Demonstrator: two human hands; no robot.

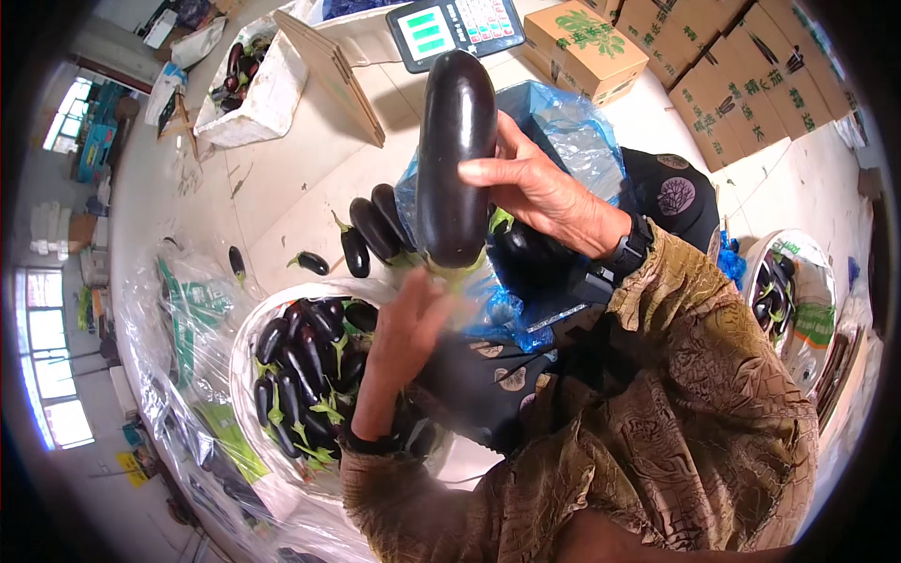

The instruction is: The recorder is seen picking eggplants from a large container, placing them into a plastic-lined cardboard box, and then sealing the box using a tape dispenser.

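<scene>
A large dark purple eggplant (456, 155) is held upright, calyx end down, in my right hand (542, 190), with the thumb across its front. Just below the calyx is my left hand (415, 320), blurred; whether its fingers touch the stem I cannot tell. Beneath it, a white round basket (243, 352) holds many smaller eggplants (303, 352) with green stems. In front of my lap, a blue plastic bag (577, 134) lines an open container with dark eggplants (524, 246) inside, partly hidden by my right hand and the held eggplant.
Several loose eggplants (373, 229) lie on the tiled floor. Ahead are a digital scale (450, 32), a carton (584, 49) and a foam box (271, 105) of eggplants. Stacked cartons (753, 91) and another basket (830, 281) stand right. Clear plastic sheeting (211, 331) spreads on the left.
</scene>
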